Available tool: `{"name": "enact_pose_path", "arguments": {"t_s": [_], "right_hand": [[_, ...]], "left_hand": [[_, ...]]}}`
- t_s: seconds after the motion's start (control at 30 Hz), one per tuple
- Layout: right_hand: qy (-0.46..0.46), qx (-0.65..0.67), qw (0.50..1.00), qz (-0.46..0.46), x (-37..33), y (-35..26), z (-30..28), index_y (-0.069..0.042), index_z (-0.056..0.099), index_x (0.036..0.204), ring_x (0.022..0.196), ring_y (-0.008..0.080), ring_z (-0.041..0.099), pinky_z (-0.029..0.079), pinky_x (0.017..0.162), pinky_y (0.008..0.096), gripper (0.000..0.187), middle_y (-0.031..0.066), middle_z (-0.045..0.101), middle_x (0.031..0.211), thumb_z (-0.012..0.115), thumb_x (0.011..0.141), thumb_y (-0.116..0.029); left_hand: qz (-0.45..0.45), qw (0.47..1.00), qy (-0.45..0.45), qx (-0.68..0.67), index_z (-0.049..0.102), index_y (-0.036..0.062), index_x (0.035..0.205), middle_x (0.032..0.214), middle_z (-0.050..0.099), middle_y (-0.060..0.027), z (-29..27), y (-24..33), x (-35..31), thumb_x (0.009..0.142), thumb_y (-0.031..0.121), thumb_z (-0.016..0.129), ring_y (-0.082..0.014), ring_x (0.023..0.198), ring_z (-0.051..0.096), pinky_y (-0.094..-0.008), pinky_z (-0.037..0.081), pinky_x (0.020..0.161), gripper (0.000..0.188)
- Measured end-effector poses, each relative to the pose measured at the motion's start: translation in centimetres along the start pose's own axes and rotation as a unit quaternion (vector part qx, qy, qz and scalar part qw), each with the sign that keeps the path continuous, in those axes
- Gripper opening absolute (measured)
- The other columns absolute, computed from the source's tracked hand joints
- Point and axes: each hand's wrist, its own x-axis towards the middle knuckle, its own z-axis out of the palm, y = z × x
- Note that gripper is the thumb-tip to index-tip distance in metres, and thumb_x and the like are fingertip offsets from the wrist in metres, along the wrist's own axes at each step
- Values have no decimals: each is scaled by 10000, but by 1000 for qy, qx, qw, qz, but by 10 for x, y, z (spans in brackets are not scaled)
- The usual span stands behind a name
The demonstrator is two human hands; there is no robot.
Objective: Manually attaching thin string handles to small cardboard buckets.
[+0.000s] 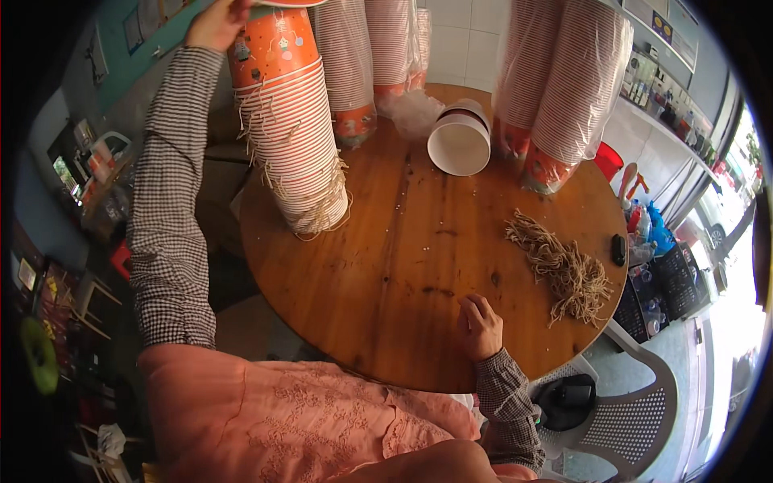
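A tall nested stack of paper buckets (291, 153) stands at the table's left side, leaning slightly, with orange printed sides on top and white rims below. Loops of tan string hang around its rims and base. At the picture's top edge my left hand (216, 28) is closed at the rim of an orange paper bucket (288, 2) on top of this stack; its fingertips are partly cut off. Near the table's front edge rests my right hand (481, 328), its fingers loosely curled with nothing visible in them. A tangled bundle of tan string (564, 270) lies to its right.
Plastic-wrapped bucket stacks stand at the back (345, 72) and back right (555, 97). Between them, a few white buckets (459, 149) lie on their side beside crumpled clear plastic (411, 113). A small black object (617, 249) sits at the right edge of the round wooden table (362, 282); a plastic chair (636, 410) stands front right.
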Motion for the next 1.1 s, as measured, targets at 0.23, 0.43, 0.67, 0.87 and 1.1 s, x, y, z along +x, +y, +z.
{"name": "enact_pose_path", "arguments": {"t_s": [0.23,0.43,0.67,0.87,1.1], "right_hand": [[4,-2,999,37,-4,2,-9,-34,619,958,756,305,645,541,621,364,178,122,620,948,596,792,28],[-15,8,999,45,-5,-2,-12,-32,626,958,737,299,644,539,611,360,164,116,626,932,585,809,25],[-52,84,985,139,33,28,-2,-32,631,955,723,300,626,503,604,361,110,145,620,835,600,850,-45],[99,118,960,233,119,152,104,-18,615,1012,743,200,646,513,671,300,167,102,653,830,626,872,-107],[243,-28,937,251,199,244,150,-50,599,1019,733,285,614,497,688,368,210,116,619,798,650,846,-156]], "left_hand": [[-78,944,310,77,624,101,882,663,569,53,-16,-57,-60,897,266,668,-33,520,497,-186,354,437,172],[-179,911,343,141,577,159,750,600,526,82,13,-121,-139,882,338,682,-22,449,445,-178,358,404,245],[-368,859,85,346,657,15,786,622,597,-16,59,-304,-250,895,252,646,-83,480,538,-221,410,451,261],[-245,932,111,244,634,1,913,742,627,-25,79,-489,-200,928,173,602,-89,603,594,-223,466,511,175],[-111,907,228,336,590,28,1068,868,597,-44,47,-593,-122,914,148,620,-97,689,600,-243,510,581,197]]}}
